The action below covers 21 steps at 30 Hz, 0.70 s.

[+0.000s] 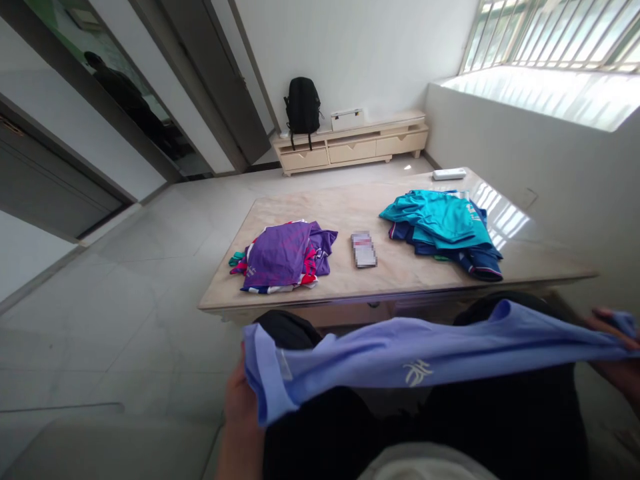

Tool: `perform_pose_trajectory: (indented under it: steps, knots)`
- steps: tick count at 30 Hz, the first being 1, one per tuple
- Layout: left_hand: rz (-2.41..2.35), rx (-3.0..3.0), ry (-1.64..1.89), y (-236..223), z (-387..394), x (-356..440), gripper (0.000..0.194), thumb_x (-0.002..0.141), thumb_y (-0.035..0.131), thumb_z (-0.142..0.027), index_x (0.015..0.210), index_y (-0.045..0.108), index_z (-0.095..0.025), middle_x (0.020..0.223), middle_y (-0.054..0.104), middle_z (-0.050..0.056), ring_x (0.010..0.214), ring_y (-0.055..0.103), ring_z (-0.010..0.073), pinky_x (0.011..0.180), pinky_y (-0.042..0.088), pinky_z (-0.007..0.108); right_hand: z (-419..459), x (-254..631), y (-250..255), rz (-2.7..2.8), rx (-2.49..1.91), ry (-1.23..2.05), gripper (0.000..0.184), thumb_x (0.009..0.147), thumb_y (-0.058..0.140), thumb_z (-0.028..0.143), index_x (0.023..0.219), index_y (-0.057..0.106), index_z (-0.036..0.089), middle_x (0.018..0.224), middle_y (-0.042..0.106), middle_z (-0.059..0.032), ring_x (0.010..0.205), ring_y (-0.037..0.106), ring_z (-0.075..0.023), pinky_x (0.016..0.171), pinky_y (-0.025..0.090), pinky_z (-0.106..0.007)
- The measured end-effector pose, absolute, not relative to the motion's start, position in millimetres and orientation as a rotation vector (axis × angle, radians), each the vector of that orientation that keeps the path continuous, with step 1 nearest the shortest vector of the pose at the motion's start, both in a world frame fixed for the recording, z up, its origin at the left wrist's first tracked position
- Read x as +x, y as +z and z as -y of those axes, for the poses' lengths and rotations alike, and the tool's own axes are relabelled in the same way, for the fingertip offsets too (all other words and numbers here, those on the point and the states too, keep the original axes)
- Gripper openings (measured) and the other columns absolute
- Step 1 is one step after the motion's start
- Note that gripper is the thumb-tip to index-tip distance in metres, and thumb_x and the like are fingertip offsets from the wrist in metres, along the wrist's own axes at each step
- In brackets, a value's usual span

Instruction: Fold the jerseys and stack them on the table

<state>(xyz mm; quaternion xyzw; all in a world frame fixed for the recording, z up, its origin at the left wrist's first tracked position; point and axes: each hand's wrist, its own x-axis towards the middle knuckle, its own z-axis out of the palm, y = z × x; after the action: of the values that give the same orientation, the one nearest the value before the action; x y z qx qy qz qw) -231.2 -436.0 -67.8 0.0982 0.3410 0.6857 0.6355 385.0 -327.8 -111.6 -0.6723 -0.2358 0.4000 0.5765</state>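
Observation:
A light blue-purple garment (370,357) with a white printed mark is stretched sideways above my lap. At its left end my left hand (240,393) grips the edge, the fingers mostly hidden behind the cloth. My right hand (613,353) is closed on the opposite end at the right side of the view. On the table (345,200) in front lie two piles of clothes. The left pile has a purple shirt (280,250) on top; the right one is topped by a teal shirt (440,217), with dark blue garments under it.
Between the piles lies a small blurred-out pack (363,250). A white oblong object (449,174) rests at the table's far right corner. Beyond stands a low cabinet (350,150) bearing a black backpack (303,107) and a white box (347,119). A barred window is at upper right.

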Motion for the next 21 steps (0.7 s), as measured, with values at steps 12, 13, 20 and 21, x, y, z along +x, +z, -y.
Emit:
perform_pose_trajectory:
  steps: [12, 13, 20, 21]
  knots:
    - [-1.586, 1.325, 0.404, -97.3, 455.7, -124.3, 0.034, 0.080, 0.079, -0.051, 0.102, 0.080, -0.026, 0.065, 0.073, 0.004, 0.060, 0.068, 0.0238, 0.062, 0.048, 0.026, 387.0, 355.5, -107.4, 1.560, -1.891, 0.094, 0.041, 0.087, 0.064, 0.029, 0.128, 0.068, 0.023, 0.142, 0.059, -0.0110, 0.136, 0.051, -0.0338, 0.120, 0.032, -0.051]
    - [-1.620, 1.446, 0.318, -101.0, 451.0, -113.3, 0.032, 0.079, 0.079, -0.051, 0.099, 0.081, -0.026, 0.068, 0.074, 0.006, 0.064, 0.070, 0.0264, 0.065, 0.050, 0.029, 388.7, 336.9, -106.1, 1.752, -1.739, 0.054, 0.041, 0.093, 0.060, 0.028, 0.133, 0.066, 0.025, 0.141, 0.060, -0.0089, 0.135, 0.054, -0.0302, 0.120, 0.035, -0.049]
    - [-1.247, 1.843, -0.121, -136.3, 413.7, -49.6, 0.035, 0.094, 0.059, -0.048, 0.085, 0.074, -0.017, 0.109, 0.069, 0.014, 0.104, 0.068, 0.0312, 0.096, 0.050, 0.040, 384.4, 289.5, -134.3, 2.370, -1.480, 0.108, 0.032, 0.097, 0.064, 0.042, 0.122, 0.071, 0.024, 0.123, 0.071, -0.0074, 0.139, 0.052, -0.0342, 0.125, 0.029, -0.062]
    - [-1.218, 1.791, -0.030, -143.4, 411.5, -42.8, 0.033, 0.094, 0.058, -0.047, 0.090, 0.072, -0.017, 0.113, 0.067, 0.013, 0.105, 0.067, 0.0288, 0.098, 0.049, 0.038, 384.4, 292.2, -135.8, 2.362, -1.473, 0.129, 0.028, 0.098, 0.062, 0.040, 0.118, 0.072, 0.024, 0.120, 0.072, -0.0073, 0.137, 0.054, -0.0331, 0.125, 0.030, -0.061]
